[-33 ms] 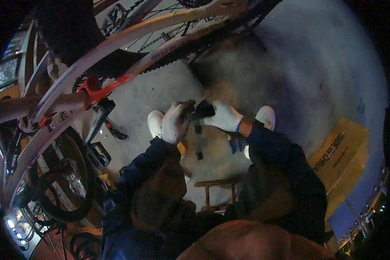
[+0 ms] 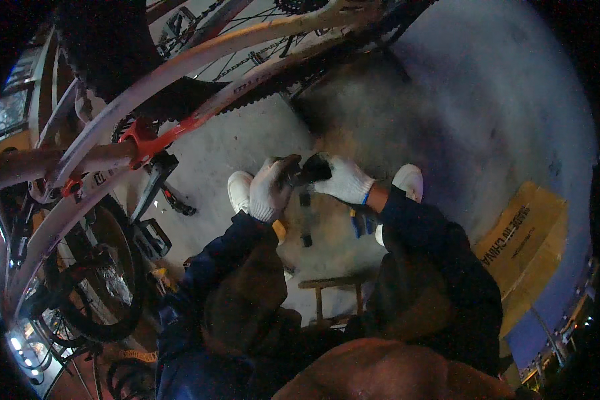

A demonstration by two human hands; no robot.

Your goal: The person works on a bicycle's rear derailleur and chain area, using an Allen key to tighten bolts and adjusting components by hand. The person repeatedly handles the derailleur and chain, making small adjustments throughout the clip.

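Observation:
My left hand (image 2: 275,188), in a pale knit glove with darkened fingertips, is closed on a small black object (image 2: 313,170). My right hand (image 2: 343,180), also gloved, grips the same object from the right, its fingers curled. The object's exact shape is too dark to make out. Below it, small dark pieces (image 2: 305,238) lie on the concrete floor (image 2: 220,153). A blue-handled tool (image 2: 361,221) is beside my right shoe, and something yellow (image 2: 280,232) shows under my left wrist.
A pale bicycle frame (image 2: 240,90) with red parts crosses the upper left, with a pedal (image 2: 152,238) and wheel (image 2: 123,300) below. Flattened cardboard (image 2: 527,267) lies at the right. A low brown metal or wooden frame (image 2: 330,283) shows between my knees.

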